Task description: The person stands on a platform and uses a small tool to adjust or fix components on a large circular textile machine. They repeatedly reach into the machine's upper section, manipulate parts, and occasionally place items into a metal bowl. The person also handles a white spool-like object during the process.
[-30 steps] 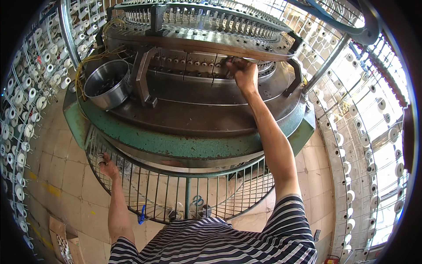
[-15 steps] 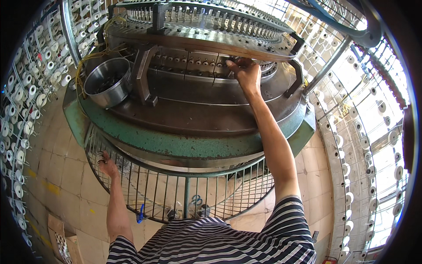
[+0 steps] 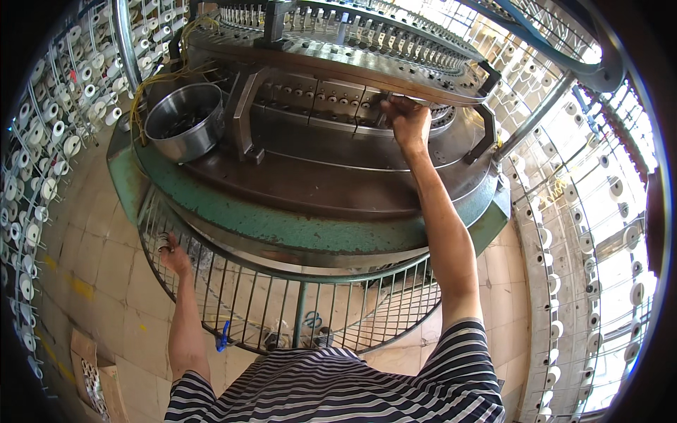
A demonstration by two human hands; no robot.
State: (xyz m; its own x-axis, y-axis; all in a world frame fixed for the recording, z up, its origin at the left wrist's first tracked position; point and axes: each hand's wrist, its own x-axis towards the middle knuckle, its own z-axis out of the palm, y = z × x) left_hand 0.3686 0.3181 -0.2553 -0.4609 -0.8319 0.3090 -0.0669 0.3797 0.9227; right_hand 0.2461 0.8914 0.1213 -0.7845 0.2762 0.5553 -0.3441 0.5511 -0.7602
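A large round knitting machine (image 3: 317,187) with a dark metal bed and green rim stands before me. My right hand (image 3: 410,123) reaches under its upper ring, to the right end of a row of metal cam plates (image 3: 331,103) with round screw heads. Its fingers are bent together at the plates; what they grip is hidden by the hand. Low at the left, my left hand (image 3: 175,257) hangs over the barred guard (image 3: 243,296), fingers curled round small shiny metal pieces (image 3: 163,242) whose kind is unclear. A steel pot (image 3: 185,144) holding dark small parts sits on the bed's left.
Racks of white yarn cones (image 3: 72,146) rise at left and right. Metal brackets (image 3: 247,113) hold the upper ring. A blue clamp-like thing (image 3: 223,337) hangs on the guard, and blue-handled scissors (image 3: 312,320) lie beneath. An open cardboard box (image 3: 95,381) stands at lower left.
The view has shifted a little, so the machine sits slightly farther right and higher. My right hand stays at the cam plates with its fingers turned slightly. My left hand is still curled.
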